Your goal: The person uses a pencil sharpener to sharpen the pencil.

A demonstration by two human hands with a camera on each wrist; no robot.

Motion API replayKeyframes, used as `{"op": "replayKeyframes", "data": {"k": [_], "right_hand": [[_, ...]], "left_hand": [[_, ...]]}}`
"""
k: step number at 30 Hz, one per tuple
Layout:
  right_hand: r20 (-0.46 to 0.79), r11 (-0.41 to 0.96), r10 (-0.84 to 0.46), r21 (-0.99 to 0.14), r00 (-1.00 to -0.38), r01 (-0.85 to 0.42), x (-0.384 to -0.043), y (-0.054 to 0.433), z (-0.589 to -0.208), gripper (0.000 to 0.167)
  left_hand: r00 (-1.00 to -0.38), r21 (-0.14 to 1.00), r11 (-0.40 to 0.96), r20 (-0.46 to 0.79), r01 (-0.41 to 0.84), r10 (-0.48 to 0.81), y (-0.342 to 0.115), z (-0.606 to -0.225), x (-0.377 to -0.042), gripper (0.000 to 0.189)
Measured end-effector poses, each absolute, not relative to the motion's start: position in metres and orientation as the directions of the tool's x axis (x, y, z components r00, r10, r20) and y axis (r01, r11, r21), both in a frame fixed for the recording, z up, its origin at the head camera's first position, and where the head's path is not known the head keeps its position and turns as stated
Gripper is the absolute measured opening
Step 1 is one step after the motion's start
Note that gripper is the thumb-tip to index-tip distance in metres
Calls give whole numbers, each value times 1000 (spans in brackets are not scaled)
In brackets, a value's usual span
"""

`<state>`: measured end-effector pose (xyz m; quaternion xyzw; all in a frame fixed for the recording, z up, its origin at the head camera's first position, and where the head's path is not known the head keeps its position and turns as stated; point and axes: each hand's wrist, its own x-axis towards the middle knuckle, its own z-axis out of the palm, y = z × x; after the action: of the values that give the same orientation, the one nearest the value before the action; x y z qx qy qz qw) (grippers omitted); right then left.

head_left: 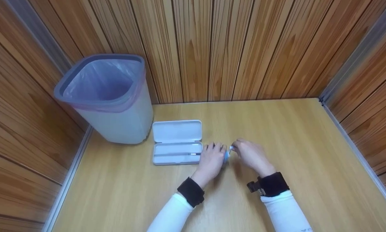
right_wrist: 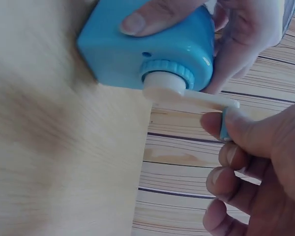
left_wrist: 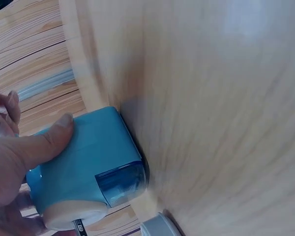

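A blue crank pencil sharpener (left_wrist: 96, 142) stands on the table, with a dark see-through shavings drawer low on one side. My left hand (head_left: 211, 158) grips its body, thumb on one face and fingers round the far side. A dark pencil (left_wrist: 79, 227) sticks out of the cream front of the sharpener; in the head view its end reaches over the open pencil case. On the opposite side is the cream crank arm (right_wrist: 206, 99). Thumb and index finger of my right hand (head_left: 251, 156) pinch the blue knob (right_wrist: 223, 125) at the crank's end.
To the left of the sharpener lies the pale pencil case (head_left: 177, 131), lid folded back. A lined trash bin (head_left: 125, 125) stands behind it at the left. Wood-panelled walls (head_left: 196, 48) enclose the table (head_left: 308, 145) at the back and both sides.
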<state>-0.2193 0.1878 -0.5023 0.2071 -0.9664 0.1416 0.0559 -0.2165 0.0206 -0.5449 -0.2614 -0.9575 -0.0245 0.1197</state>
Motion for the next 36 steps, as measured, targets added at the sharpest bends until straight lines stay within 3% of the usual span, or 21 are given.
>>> {"op": "replayKeyframes", "data": {"k": [6, 16, 24, 36], "right_hand": [[138, 863, -375, -310, -917, -399, -219, 190, -501, 16], [120, 860, -388, -308, -914, -406, -215, 187, -498, 16], [124, 863, -423, -248, -898, -441, -219, 184, -494, 12], [47, 875, -408, -266, -912, -405, -224, 181, -488, 12]], "left_hand": [[-837, -46, 863, 224, 503, 499, 20, -544, -216, 40], [-855, -64, 860, 93, 507, 511, 17, -530, -214, 53], [-825, -109, 856, 229, 505, 516, 15, -536, -215, 37], [-849, -65, 865, 170, 498, 501, 15, -533, -214, 43]]}}
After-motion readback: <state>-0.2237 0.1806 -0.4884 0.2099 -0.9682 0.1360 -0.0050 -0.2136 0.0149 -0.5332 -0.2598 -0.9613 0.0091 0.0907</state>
